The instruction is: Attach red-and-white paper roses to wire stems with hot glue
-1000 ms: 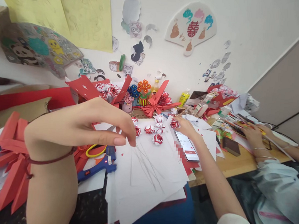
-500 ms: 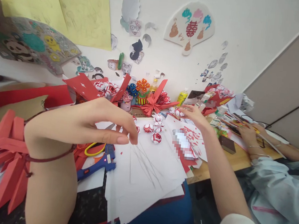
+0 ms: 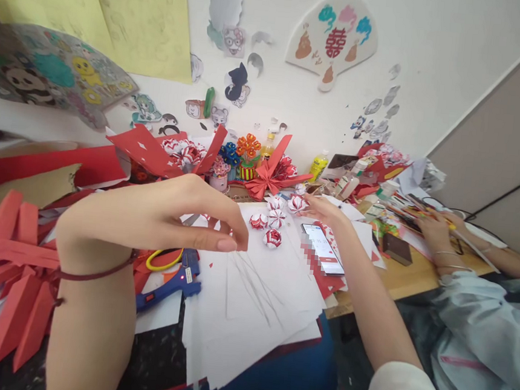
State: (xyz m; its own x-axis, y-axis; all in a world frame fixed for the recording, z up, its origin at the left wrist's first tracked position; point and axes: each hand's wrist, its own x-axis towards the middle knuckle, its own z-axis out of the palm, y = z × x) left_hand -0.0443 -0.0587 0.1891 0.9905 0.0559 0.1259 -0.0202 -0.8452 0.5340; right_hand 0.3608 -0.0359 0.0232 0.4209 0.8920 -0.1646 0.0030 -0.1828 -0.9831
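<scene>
My right hand point(image 3: 325, 210) reaches to the back of the white sheets point(image 3: 250, 352), its fingertips on a red-and-white paper flower point(image 3: 297, 204). Several similar flowers sit just left of it, among them a striped one point(image 3: 276, 219) and a rosette point(image 3: 272, 239). Over the sheets hovers my left hand point(image 3: 203, 217), wrist bent, fingers loosely curled downward with nothing visible in them. Thin grey strands or lines point(image 3: 256, 292) run across the paper below its fingertips. A blue glue gun point(image 3: 174, 286) with a lit red light and yellow-handled scissors point(image 3: 163, 260) lie beneath my left wrist.
A phone point(image 3: 323, 249) lies beside my right forearm. Folded red paper strips point(image 3: 22, 259) are piled at far left. Bouquets, bottles and a small flower pot point(image 3: 246, 171) line the wall. At right, another person's hands point(image 3: 436, 233) work over the table.
My right hand has moved left and slightly nearer with the paper flower, bringing it beside the others. My left hand has shifted slightly right. The phone's screen is more visible.
</scene>
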